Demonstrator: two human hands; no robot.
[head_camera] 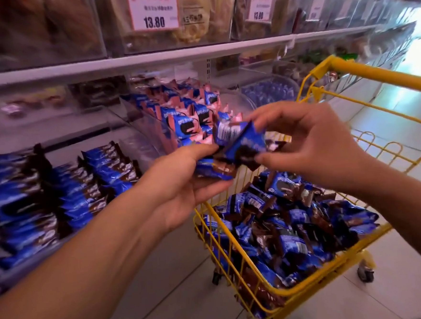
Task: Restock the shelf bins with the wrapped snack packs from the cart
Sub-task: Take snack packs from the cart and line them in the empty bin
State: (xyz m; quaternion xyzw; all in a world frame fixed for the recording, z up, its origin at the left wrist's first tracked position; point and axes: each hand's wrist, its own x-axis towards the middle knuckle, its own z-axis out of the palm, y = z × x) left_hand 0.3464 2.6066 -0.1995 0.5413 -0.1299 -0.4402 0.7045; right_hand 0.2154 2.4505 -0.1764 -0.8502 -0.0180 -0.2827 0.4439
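Blue-and-brown wrapped snack packs (238, 142) are held in a small bunch between both hands, above the cart's near-left corner. My left hand (181, 183) grips the bunch from below, palm up. My right hand (310, 142) pinches the top pack from the right with thumb and fingers. The yellow wire cart (271, 292) below holds a loose heap of the same packs (291, 228). On the shelf at left, a clear bin (45, 195) holds neat rows of blue-and-brown packs. A bin (188, 111) behind the hands holds blue-and-pink packs.
Clear bins with price tags (153, 9) fill the upper shelf. More bins of blue sweets (269, 90) stand further right along the lower shelf. The cart's yellow handle (377, 73) sticks out at the right. White floor tiles (177, 298) lie between shelf and cart.
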